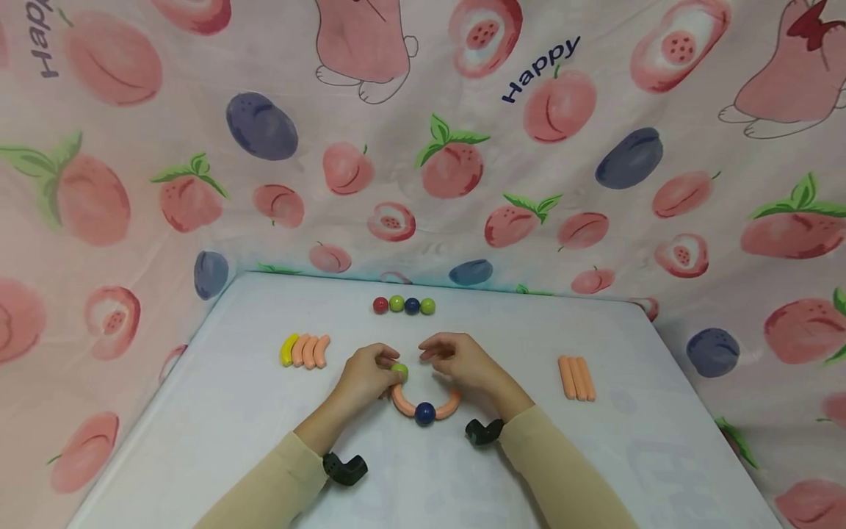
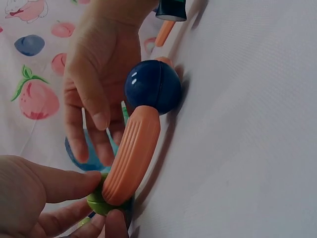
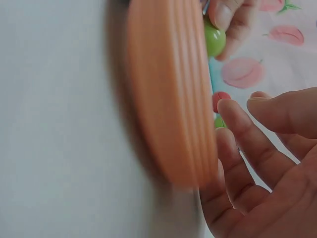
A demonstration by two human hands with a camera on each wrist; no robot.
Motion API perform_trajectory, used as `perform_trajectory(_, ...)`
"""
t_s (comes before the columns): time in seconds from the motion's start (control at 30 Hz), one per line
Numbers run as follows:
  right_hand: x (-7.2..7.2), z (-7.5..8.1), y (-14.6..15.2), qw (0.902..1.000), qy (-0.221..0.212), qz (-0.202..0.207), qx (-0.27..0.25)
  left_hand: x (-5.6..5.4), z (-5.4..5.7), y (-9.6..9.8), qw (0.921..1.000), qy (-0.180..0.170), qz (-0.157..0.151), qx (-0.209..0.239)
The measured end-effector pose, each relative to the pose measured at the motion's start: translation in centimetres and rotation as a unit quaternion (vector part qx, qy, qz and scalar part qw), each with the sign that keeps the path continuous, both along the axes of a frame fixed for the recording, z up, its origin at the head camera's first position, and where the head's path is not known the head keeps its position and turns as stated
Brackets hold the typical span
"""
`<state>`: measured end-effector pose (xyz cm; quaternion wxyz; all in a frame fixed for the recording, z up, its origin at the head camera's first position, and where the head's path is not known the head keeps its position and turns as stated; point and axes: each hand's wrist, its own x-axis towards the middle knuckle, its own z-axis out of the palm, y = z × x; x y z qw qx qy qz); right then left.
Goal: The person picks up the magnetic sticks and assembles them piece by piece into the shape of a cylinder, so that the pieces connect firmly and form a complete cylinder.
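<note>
My left hand [image 1: 366, 378] pinches a light-green ball [image 1: 399, 372] between thumb and fingers. In the left wrist view that green ball [image 2: 97, 204] meets the end of a ribbed, curved orange stick [image 2: 132, 156]. The stick's other end joins a dark blue ball [image 1: 425, 414] lying on the table. From the blue ball's right side a second curved orange stick [image 1: 449, 406] bends up towards my right hand [image 1: 465, 360]. That hand hovers beside this stick, fingers loosely bent, with nothing held; the right wrist view shows its fingers [image 3: 257, 144] spread apart.
Farther back on the white table [image 1: 218, 426] sits a row of balls: red [image 1: 380, 305], green [image 1: 396, 303], blue [image 1: 413, 306] and green again. One yellow curved stick [image 1: 288, 350] and three orange ones [image 1: 310, 351] lie left; three straight orange sticks [image 1: 577, 378] lie right. Fruit-printed cloth [image 1: 396, 147] hangs behind.
</note>
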<state>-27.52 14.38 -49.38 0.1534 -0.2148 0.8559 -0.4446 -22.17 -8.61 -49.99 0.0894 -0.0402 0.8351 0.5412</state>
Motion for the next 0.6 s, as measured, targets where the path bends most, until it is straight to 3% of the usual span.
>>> perform_trajectory(0.13, 0.3, 0.3, 1.4, 0.9998, 0.005, -0.018, 0.004, 0.2, 0.1, -0.1, 0.9999, 0.001, 0.013, -0.006)
perform_trajectory(0.37, 1.2, 0.5, 3.4, 0.9974, -0.035, -0.064, -0.006, 0.5, 0.1, -0.5, 0.9995, -0.003, 0.029, 0.008)
perform_trajectory(0.6, 1.8, 0.1, 4.6, 0.9945, -0.047, -0.092, -0.017, 0.7, 0.3, -0.6, 0.9991, -0.014, 0.039, 0.013)
